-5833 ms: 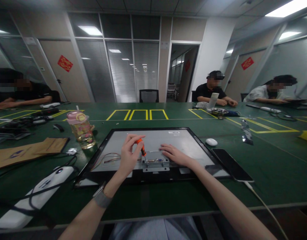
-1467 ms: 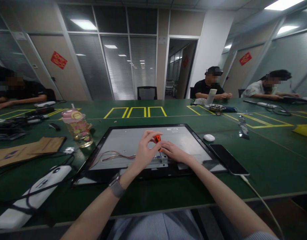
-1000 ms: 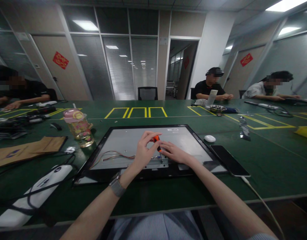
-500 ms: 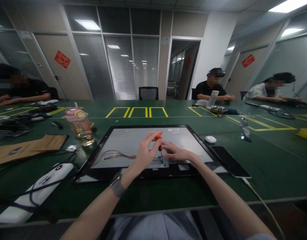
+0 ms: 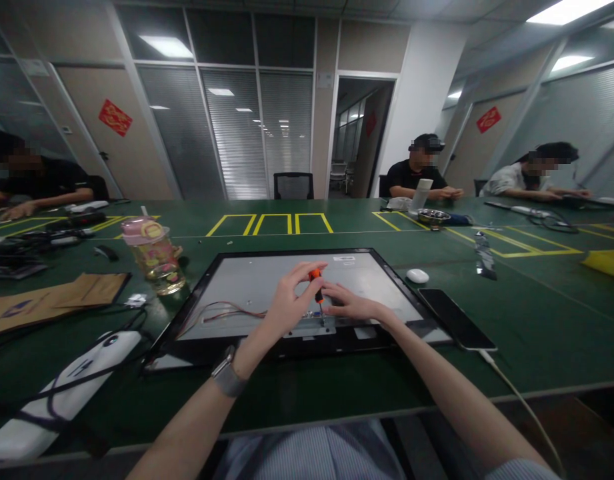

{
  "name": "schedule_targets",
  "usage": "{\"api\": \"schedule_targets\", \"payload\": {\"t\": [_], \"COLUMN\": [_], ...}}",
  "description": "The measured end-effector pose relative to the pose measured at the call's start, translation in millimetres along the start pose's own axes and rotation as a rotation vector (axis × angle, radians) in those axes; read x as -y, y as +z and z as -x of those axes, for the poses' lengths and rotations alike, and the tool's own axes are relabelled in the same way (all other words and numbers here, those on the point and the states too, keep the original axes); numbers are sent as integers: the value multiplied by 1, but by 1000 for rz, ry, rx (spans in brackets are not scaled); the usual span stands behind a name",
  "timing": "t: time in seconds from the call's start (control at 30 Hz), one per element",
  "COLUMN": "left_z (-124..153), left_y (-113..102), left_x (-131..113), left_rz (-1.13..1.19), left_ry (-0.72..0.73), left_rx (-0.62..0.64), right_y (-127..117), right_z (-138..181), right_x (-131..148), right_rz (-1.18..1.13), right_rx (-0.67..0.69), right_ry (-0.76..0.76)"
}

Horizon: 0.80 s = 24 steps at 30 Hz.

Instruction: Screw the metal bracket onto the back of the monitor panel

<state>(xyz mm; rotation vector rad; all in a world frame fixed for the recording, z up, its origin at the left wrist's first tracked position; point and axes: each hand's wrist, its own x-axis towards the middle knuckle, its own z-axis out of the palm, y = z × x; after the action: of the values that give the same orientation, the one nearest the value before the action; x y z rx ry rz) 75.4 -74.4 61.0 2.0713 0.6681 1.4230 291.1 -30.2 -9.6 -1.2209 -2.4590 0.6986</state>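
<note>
A black-framed monitor panel lies face down on the green table, its grey metal back up. My left hand pinches the top of a small orange-handled screwdriver, held upright with its tip on the metal bracket near the panel's front edge. My right hand rests on the panel just right of the screwdriver, fingertips against its shaft near the bracket. Red and brown wires run along the panel to the left of the bracket.
A pink-lidded drink bottle stands left of the panel, by brown envelopes and a white cabled device. To the right lie a white mouse and a phone on a cable. Other people sit at the far edges.
Since the oldest frame my left hand has carried the screwdriver rightward along the bracket, and my right hand has closed in beside it. Over the last second the hands barely move.
</note>
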Motion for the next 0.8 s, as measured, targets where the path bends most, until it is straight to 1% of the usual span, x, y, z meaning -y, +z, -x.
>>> {"api": "schedule_targets", "payload": {"t": [0.07, 0.13, 0.27, 0.4, 0.5, 0.57, 0.63, 0.7, 0.8], "left_z": [3, 5, 6, 7, 8, 9, 10, 10, 11], "left_y": [0, 0, 0, 2, 3, 3, 2, 0, -1], "left_x": [9, 16, 21, 20, 20, 19, 16, 13, 8], "left_rz": [20, 90, 284, 361, 265, 138, 23, -40, -28], "left_ry": [-20, -65, -151, -159, -135, -83, -13, 35, 48], "left_rx": [-50, -70, -26, 11, -33, -91, -118, -96, -54], "right_y": [0, 2, 7, 11, 14, 15, 15, 14, 13], "right_z": [0, -1, -3, -5, -6, -6, -6, -6, -6], "right_x": [0, 1, 6, 10, 10, 9, 9, 9, 10], "right_rz": [-38, -41, 39, 87, 117, 129, 142, 153, 153], "right_rx": [29, -2, -99, -94, -92, -91, -93, -97, -107], "right_ry": [23, 33, 4, 4, 30, 40, 35, 22, 24]}}
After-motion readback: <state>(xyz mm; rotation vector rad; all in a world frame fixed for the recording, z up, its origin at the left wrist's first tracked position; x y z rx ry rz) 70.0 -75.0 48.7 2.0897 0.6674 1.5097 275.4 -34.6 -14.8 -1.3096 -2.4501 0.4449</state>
